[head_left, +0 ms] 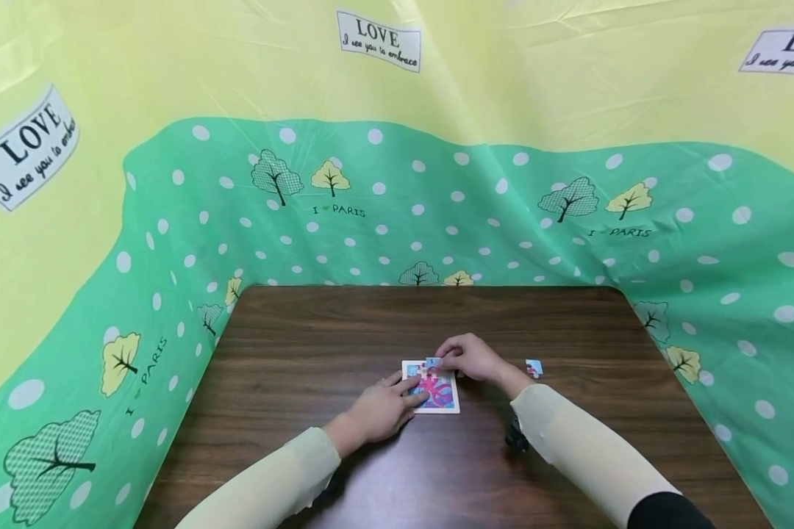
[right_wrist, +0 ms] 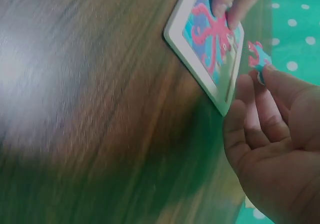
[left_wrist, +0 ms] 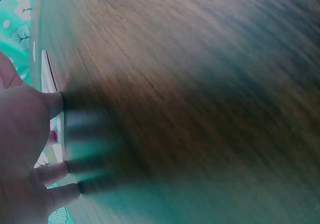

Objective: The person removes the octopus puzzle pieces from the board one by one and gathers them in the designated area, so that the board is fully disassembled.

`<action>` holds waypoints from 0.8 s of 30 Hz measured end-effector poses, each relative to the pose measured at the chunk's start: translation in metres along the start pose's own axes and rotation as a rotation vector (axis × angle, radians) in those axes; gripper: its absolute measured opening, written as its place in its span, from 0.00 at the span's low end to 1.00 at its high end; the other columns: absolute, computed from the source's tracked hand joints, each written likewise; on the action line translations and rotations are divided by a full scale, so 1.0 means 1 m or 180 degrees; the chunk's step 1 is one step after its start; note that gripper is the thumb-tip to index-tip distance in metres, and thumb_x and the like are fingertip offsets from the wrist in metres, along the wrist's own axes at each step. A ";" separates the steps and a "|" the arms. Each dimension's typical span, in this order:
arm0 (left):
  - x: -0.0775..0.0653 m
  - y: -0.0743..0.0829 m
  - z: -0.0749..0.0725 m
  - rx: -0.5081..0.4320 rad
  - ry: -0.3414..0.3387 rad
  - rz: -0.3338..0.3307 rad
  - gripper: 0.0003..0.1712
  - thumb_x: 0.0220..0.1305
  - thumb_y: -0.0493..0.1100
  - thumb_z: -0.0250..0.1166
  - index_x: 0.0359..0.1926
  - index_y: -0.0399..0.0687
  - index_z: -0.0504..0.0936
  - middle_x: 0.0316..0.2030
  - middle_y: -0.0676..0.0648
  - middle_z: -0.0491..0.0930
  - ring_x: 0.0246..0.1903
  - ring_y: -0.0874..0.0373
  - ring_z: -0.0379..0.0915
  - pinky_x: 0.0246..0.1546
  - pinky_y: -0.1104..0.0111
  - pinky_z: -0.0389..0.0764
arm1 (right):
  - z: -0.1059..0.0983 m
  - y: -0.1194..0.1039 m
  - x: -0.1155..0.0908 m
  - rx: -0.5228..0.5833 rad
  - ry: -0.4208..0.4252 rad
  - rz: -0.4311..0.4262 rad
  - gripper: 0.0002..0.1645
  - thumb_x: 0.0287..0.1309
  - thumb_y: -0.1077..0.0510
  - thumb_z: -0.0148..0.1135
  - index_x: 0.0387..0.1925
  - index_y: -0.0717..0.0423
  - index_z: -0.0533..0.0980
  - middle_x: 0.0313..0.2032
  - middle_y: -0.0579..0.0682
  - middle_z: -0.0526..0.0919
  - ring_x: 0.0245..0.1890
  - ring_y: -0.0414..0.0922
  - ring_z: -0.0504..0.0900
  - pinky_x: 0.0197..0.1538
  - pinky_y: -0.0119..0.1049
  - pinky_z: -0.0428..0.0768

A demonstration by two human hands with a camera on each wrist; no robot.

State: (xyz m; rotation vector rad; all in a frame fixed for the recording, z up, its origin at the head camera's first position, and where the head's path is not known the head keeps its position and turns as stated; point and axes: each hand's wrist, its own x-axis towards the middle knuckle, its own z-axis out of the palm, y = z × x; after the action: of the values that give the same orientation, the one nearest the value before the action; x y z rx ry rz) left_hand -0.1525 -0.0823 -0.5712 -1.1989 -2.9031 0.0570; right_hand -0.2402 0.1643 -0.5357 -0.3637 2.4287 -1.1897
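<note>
A jigsaw puzzle board (head_left: 456,406) with a white frame and a pink octopus picture lies on the table. My left hand (head_left: 378,410) rests on its left side, fingers stretched over the picture. Between thumb and fingertips, my right hand (head_left: 471,358) pinches a blue and pink puzzle piece (right_wrist: 259,57) above the board's far edge. In the right wrist view, a bare pale patch (right_wrist: 229,76) shows in the frame beside the octopus. The left wrist view catches the left hand (left_wrist: 22,129) from the side, with most of the board hidden.
Another puzzle piece (head_left: 534,368), mostly blue, lies on the brown wooden table (head_left: 317,323) to the right of the board. Beneath the right wrist there is a small black object (head_left: 516,438). A green and yellow patterned curtain (head_left: 476,220) hangs around the table's back and sides.
</note>
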 end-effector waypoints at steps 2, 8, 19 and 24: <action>0.000 0.000 0.001 -0.0019 0.0000 -0.0005 0.28 0.77 0.56 0.55 0.75 0.68 0.70 0.75 0.47 0.67 0.70 0.40 0.68 0.70 0.54 0.72 | -0.006 0.002 -0.003 0.0039 -0.0013 -0.0035 0.06 0.66 0.58 0.68 0.43 0.54 0.86 0.33 0.49 0.88 0.34 0.50 0.84 0.37 0.46 0.85; 0.000 0.000 0.001 -0.0070 -0.0022 -0.0027 0.28 0.77 0.56 0.56 0.75 0.69 0.70 0.75 0.47 0.67 0.71 0.40 0.68 0.70 0.55 0.72 | -0.028 0.008 -0.012 0.0022 0.0067 -0.0025 0.06 0.67 0.57 0.68 0.42 0.53 0.87 0.33 0.50 0.87 0.35 0.51 0.83 0.39 0.51 0.85; -0.001 0.001 0.002 -0.0012 0.0068 0.0018 0.27 0.77 0.55 0.56 0.74 0.66 0.71 0.74 0.46 0.68 0.69 0.39 0.70 0.68 0.53 0.73 | -0.068 0.027 -0.031 -0.0117 0.0247 0.0086 0.07 0.66 0.57 0.68 0.41 0.56 0.86 0.33 0.52 0.87 0.34 0.50 0.83 0.37 0.50 0.84; 0.000 0.001 0.003 0.0007 0.0095 0.0027 0.27 0.76 0.55 0.57 0.74 0.67 0.71 0.74 0.45 0.69 0.68 0.39 0.71 0.68 0.54 0.74 | -0.084 0.039 -0.038 -0.0190 0.0255 0.0202 0.09 0.65 0.56 0.69 0.42 0.57 0.87 0.32 0.56 0.87 0.32 0.53 0.82 0.30 0.43 0.80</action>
State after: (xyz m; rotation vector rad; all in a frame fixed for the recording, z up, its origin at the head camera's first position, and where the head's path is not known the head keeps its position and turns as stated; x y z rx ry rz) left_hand -0.1514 -0.0818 -0.5738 -1.2014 -2.8718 0.0420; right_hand -0.2482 0.2610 -0.5114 -0.2590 2.5289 -1.1272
